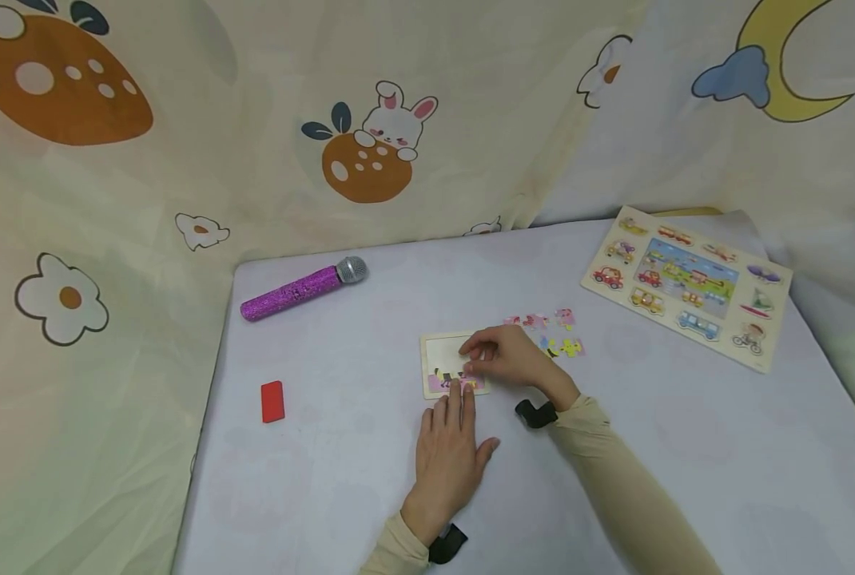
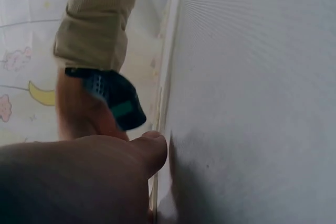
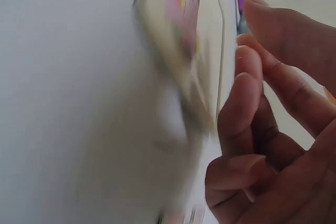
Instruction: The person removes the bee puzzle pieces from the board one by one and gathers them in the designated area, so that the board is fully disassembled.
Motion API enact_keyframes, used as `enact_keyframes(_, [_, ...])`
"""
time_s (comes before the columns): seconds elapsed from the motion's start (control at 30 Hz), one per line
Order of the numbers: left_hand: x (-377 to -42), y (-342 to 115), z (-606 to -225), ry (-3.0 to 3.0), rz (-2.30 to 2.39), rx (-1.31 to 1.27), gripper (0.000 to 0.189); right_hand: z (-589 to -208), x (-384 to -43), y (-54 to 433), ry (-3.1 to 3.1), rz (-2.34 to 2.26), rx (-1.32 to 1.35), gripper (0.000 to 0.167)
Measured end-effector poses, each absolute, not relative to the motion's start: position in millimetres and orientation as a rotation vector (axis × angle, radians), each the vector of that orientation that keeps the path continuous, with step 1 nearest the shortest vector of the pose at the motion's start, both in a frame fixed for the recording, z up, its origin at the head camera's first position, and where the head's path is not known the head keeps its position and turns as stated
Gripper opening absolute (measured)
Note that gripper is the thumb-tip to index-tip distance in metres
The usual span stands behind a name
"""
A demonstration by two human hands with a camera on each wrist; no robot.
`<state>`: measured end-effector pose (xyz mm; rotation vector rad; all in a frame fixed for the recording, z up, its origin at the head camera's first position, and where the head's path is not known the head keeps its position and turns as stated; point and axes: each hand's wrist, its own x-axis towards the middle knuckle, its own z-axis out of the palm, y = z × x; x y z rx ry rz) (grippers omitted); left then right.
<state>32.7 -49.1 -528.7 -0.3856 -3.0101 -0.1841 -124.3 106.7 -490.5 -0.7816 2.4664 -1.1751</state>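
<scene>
A small puzzle board (image 1: 431, 351) with a pale wooden rim lies on the table, pink and yellow pieces (image 1: 438, 382) along its lower side. My left hand (image 1: 447, 459) lies with fingers extended, fingertips at the board's near edge. Over the board's right part hovers my right hand (image 1: 510, 355), fingers bent and thumb apart from the index finger. Nothing shows between that thumb and the fingers (image 3: 241, 98) in the right wrist view, where the board (image 3: 157, 19) is blurred. Loose jigsaw pieces (image 1: 567, 347) lie just right of the board, partly behind the right hand.
A purple glittery microphone (image 1: 294, 294) lies at the back left, with a red block (image 1: 272, 402) nearer the front. At the back right is a larger wooden vehicle puzzle (image 1: 686, 287). A patterned curtain (image 1: 255, 144) hangs behind the white table (image 1: 312, 479).
</scene>
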Motion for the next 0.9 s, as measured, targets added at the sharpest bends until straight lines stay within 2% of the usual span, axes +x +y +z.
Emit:
enact_keyframes(0.27, [36, -49, -529, -3.038, -0.156, -0.395, 0.093, -490, -121, 78, 2.368, -1.093, -0.841, 0.022])
enact_keyframes(0.9, [43, -48, -529, -3.074, -0.113, -0.402, 0.096, -487, -112, 63, 2.412, -1.025, -0.792, 0.017])
